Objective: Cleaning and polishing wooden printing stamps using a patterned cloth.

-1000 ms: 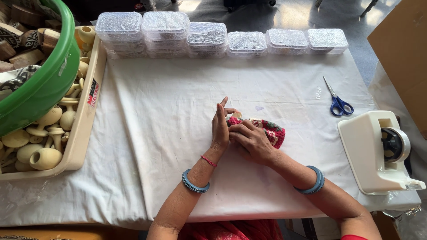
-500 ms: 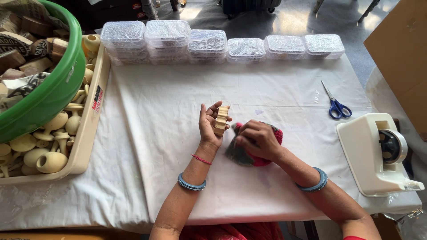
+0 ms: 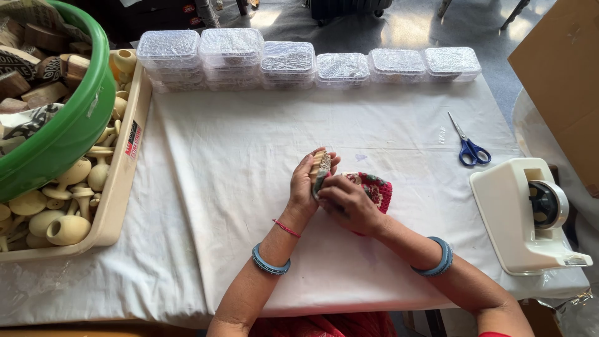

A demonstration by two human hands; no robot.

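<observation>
Carved wooden block (image 3: 320, 163), small and pale, stood on edge near the middle of the desk (image 3: 237, 206), gripped upright by the left hand (image 3: 307, 186), whose fingers were curled closed around its lower side. Red patterned cloth (image 3: 377, 189), bunched, lay just right of the block and touching it; the right hand (image 3: 349, 203) pressed a fold of it against the block's face, fingers closed on the fabric. A white sheet covered the desk. Far edge: a row of stacked clear lidded plastic boxes (image 3: 287, 62). Right side: blue-handled scissors (image 3: 469, 146), apart from the hands, and a white tape dispenser (image 3: 530, 215) near the corner. Left side: a beige tray (image 3: 121, 181) of turned wooden pieces and a green tub (image 3: 68, 125) of wooden blocks resting over it. Risk, as a judgement: the block was held only at one end, so a hard rub from the cloth could twist it out of the left hand; loose cloth might also snag on the carving.
</observation>
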